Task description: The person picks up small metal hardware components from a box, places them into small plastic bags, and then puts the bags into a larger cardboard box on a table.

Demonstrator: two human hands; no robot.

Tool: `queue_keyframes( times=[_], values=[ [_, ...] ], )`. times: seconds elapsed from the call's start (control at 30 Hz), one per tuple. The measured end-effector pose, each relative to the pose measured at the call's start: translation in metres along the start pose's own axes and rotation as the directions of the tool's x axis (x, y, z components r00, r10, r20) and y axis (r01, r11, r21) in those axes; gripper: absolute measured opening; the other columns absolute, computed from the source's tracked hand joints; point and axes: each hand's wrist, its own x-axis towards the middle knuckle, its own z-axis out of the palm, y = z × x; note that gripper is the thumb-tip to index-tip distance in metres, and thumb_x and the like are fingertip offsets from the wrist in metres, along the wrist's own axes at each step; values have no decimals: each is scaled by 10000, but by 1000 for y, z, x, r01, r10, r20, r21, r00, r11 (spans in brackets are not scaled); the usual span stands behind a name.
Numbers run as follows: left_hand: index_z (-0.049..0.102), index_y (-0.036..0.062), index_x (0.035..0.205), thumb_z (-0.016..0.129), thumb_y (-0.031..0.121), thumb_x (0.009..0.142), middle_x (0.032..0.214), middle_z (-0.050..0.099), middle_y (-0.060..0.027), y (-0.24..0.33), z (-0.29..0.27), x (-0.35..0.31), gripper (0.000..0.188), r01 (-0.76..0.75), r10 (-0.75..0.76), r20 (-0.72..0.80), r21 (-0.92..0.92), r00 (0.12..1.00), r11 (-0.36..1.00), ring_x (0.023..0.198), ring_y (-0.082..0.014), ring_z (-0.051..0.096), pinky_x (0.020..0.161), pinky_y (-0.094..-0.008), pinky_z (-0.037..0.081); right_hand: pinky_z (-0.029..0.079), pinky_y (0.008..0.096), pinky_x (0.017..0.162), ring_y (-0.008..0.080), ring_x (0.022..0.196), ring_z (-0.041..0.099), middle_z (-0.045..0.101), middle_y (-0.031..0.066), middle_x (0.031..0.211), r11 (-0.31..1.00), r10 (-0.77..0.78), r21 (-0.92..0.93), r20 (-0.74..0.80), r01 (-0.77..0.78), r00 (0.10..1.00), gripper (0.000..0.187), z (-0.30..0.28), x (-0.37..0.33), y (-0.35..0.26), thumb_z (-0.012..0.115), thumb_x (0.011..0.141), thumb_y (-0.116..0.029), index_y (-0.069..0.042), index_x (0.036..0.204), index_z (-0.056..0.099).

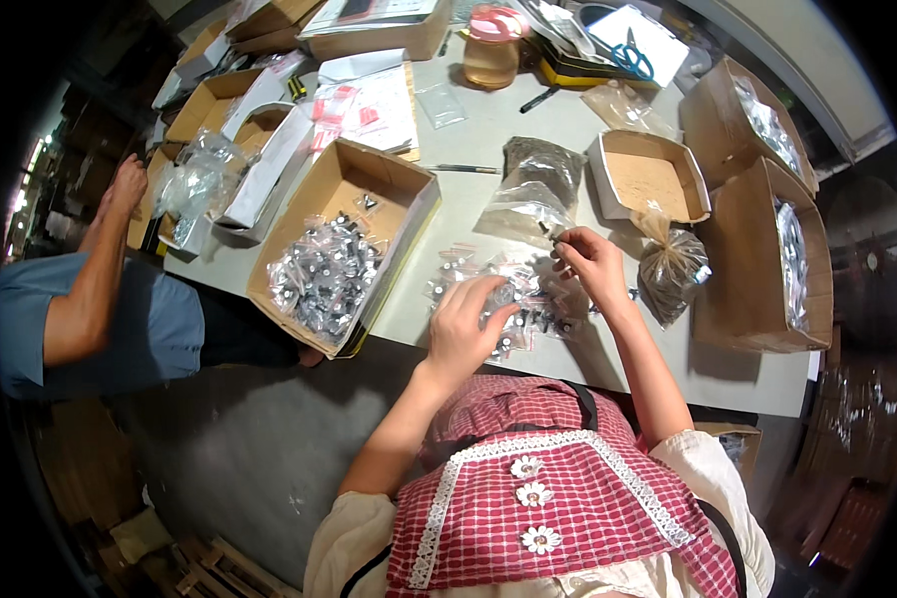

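Note:
A spread of small clear zip bags [538, 317] with dark and silvery metal parts inside lies on the table before me. My left hand [463, 324] rests over the left side of these bags, its thumb and fingers apart. Just right of it, my right hand [590, 264] is raised with its fingertips pinched on a small dark piece [548, 231], too small to name. That pinch is at the lower edge of a larger clear plastic bag [540, 184] filled with dark small parts. A tied clear bag [672, 269] of brownish parts stands right of my right hand.
An open carton [419, 214] with many filled small bags stands at left. A low empty box [608, 189] and tall cartons [718, 289] line the right. Farther back are a lidded jar [490, 62], scissors [633, 58] and papers [389, 95]. Another person [120, 309] works at far left.

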Motion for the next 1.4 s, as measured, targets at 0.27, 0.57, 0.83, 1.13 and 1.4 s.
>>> queue_keyframes(
  times=[0.27, 0.57, 0.83, 1.13, 1.4],
  values=[
    [667, 14, 1110, 814, 145, 811, 1040, 707, -147, 11, 25, 12, 358, -15, 24, 111, -80, 993, 997, 975, -330, 675, 844, -401, 530, 542, 320, 656, 198, 701, 684, 709, 120, 862, 843, -344, -355, 222, 404, 912, 207, -15, -47, -62, 696, 888, -100, -24, 1081, 688],
    [643, 5, 1128, 786, 78, 780, 1034, 692, -161, 27, 43, 25, 383, -156, 181, 138, -174, 974, 972, 970, -359, 661, 845, -432, 527, 558, 364, 709, 296, 816, 685, 689, 119, 949, 723, -450, -396, 351, 566, 821, 269, -33, -73, -86, 701, 842, -48, -47, 1112, 698],
    [614, -10, 1211, 771, 26, 774, 1034, 688, -167, 37, 51, 35, 465, -121, 165, 162, -252, 973, 960, 967, -345, 671, 826, -410, 543, 562, 362, 742, 289, 859, 707, 712, 151, 948, 834, -317, -401, 212, 378, 924, 233, -48, -76, -97, 703, 872, -84, -24, 1097, 717],
    [588, -3, 1292, 730, 6, 779, 1098, 692, -166, 43, 56, 39, 532, -219, 232, 184, -92, 955, 971, 991, -312, 689, 872, -393, 548, 530, 417, 763, 360, 853, 662, 663, 162, 918, 825, -193, -455, 334, 337, 923, 205, -46, -75, -89, 684, 900, -184, -35, 1035, 722],
    [670, 6, 1089, 691, 74, 906, 968, 721, -123, 45, 66, 14, 196, 334, -214, 332, -366, 919, 868, 856, -220, 705, 766, -324, 553, 528, 418, 753, 379, 874, 672, 680, 176, 940, 886, -164, -395, 222, 242, 961, 134, -55, -93, -63, 657, 887, -83, -18, 1005, 659]
  ],
)
